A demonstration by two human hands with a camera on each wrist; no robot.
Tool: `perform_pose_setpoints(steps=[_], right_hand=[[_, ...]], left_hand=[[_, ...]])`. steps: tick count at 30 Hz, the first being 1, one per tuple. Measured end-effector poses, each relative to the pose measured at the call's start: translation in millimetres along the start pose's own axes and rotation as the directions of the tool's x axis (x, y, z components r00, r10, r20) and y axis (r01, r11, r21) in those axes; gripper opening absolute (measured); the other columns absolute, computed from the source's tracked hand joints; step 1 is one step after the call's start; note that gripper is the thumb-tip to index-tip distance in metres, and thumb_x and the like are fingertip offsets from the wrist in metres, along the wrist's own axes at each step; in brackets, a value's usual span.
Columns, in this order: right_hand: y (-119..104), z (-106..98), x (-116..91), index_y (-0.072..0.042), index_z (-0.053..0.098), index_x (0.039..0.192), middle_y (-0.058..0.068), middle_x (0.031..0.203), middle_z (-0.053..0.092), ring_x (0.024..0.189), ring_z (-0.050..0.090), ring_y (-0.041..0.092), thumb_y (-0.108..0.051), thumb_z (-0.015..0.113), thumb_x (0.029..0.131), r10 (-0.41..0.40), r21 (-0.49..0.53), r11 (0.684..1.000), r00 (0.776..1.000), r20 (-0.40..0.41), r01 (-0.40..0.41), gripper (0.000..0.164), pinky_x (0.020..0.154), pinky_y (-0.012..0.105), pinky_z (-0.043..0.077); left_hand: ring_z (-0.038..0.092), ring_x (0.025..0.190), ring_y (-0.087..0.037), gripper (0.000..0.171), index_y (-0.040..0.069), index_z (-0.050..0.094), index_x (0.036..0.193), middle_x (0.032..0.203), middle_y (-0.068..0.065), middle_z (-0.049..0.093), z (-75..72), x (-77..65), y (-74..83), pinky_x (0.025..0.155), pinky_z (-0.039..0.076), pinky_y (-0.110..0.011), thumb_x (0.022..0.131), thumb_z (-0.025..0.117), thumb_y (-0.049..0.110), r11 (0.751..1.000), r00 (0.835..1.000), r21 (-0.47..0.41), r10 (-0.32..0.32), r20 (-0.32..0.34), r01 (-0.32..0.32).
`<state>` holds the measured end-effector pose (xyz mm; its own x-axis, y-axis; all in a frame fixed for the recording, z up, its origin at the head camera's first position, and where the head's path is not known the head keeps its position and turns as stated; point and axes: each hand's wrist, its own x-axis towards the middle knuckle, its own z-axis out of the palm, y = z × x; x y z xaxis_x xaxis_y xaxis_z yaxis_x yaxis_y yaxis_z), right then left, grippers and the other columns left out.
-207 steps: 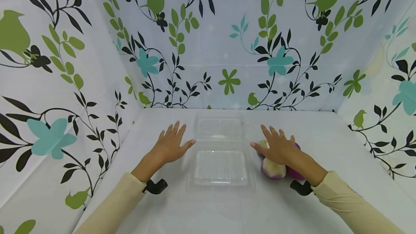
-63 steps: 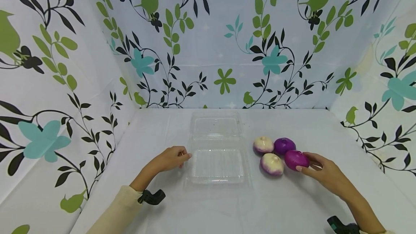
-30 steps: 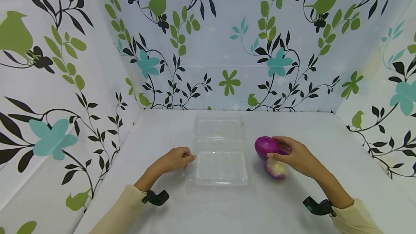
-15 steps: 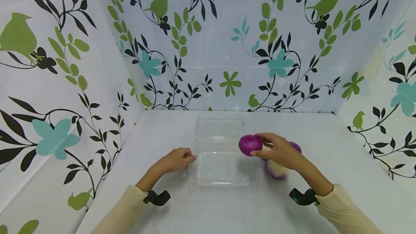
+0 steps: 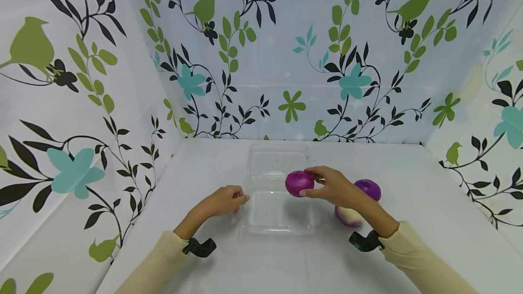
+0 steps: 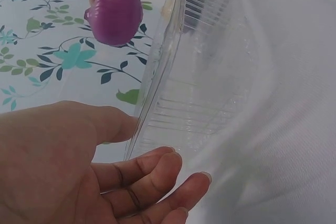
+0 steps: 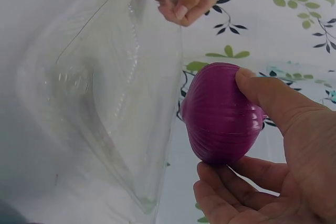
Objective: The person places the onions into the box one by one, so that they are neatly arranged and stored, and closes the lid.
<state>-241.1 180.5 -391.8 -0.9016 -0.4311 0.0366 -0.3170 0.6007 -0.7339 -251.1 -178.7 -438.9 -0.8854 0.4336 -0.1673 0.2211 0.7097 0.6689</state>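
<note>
Purple and ribbed, the red onion (image 5: pixel 297 183) is raised in the right hand (image 5: pixel 335 188), over the clear plastic clamshell container (image 5: pixel 263 212). Its rounded body juts out to the left of the fingertips, so most of its surface stays uncovered. Seen from the head, the thumb presses the near side while the other fingers reach round the far side. From the right wrist, the onion sits at the tips rather than against the palm, the thumb on its upper flank and a fingertip under its lower side. Both wrist views show it apart from the container.

At the left edge of the container, the left hand (image 5: pixel 222 201) pinches the thin rim, its thumb on one side and bent fingers on the other. The container lies open and flat on the white-covered bench (image 5: pixel 245 262), one half behind the other.

Right of the container, a second purple onion (image 5: pixel 368 188) rests beyond the right forearm, and a cream-and-purple turnip (image 5: pixel 348 217) lies nearer the person, partly hidden by that hand and arm.
</note>
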Motion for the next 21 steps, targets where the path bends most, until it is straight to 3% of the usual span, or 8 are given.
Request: perform_pose_setpoints(steps=[12, 21], right_hand=[[-7.2, 30.6, 25.9, 0.001, 0.059, 0.143, 0.013, 0.131, 0.068, 0.124, 0.064, 0.033, -0.037, 0.088, 0.087, 0.019, -0.039, 0.999, 0.996, 0.090, -0.016, 0.073, 0.095, 0.044, 0.060], [-21.8, 46.7, 43.2, -0.001, 0.064, 0.137, 0.008, 0.121, 0.071, 0.112, 0.064, 0.023, -0.035, 0.088, 0.087, 0.048, -0.147, 0.989, 0.991, 0.124, -0.029, 0.064, 0.090, 0.038, 0.060]], left_hand=[[0.058, 0.073, -0.015, 0.032, 0.004, 0.066, 0.098, 0.076, -0.003, 0.065, 1.0, 0.6, 1.1, 0.068, 0.046, -0.032, 0.108, 0.060, 0.033, 1.000, 1.000, 0.007, -0.024, 0.003, 0.024], [0.057, 0.073, -0.015, 0.032, 0.005, 0.065, 0.097, 0.077, -0.005, 0.066, 0.9, 1.2, 2.4, 0.068, 0.046, -0.031, 0.108, 0.060, 0.035, 0.999, 1.000, 0.023, -0.028, 0.006, 0.028]])
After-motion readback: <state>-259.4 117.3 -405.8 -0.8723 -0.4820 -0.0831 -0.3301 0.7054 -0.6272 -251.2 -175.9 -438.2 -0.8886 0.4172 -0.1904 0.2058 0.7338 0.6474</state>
